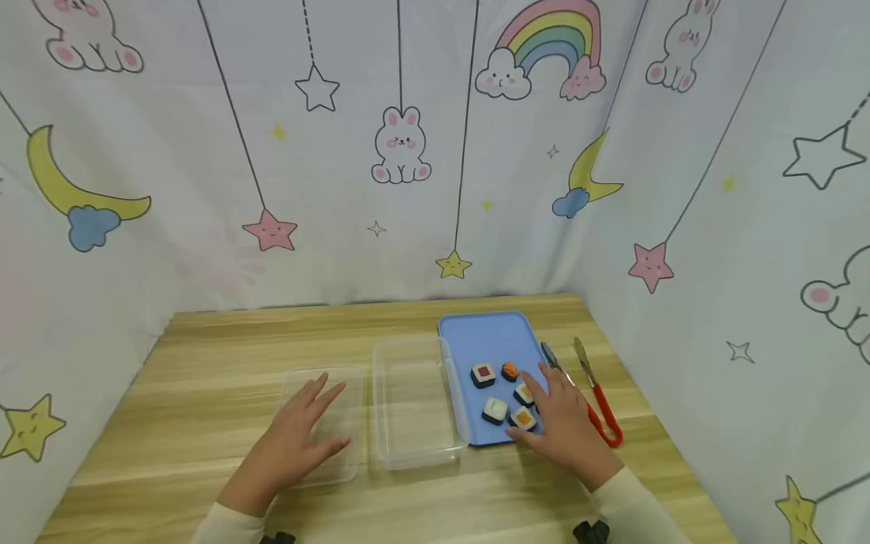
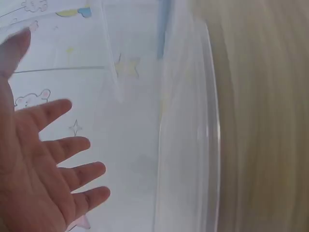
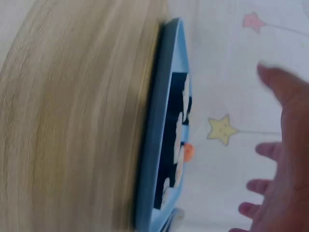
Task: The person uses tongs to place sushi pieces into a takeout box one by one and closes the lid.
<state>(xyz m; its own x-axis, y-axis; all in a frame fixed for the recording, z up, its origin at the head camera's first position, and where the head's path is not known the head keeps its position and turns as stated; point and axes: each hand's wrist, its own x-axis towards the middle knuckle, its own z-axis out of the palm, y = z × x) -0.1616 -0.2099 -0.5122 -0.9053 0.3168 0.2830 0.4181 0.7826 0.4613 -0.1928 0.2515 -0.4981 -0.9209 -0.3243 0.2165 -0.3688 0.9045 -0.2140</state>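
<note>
Okay, so we see the left hand [image 1: 291, 444] at 7 o'clock, fingers spread wide over a flat, clear plastic rectangular lid [image 1: 350, 415]. Around 6 o'clock we've got a clear plastic rectangular box [image 1: 416, 408], right beside a blue rectangular tray [image 1: 482, 336] at 5 with small dark-sided sushi pieces [image 1: 495, 409] on it. The right hand [image 1: 567, 423] splays its fingers loosely above those, and red-handled metal tongs [image 1: 605, 408] lie toward 4.
</note>
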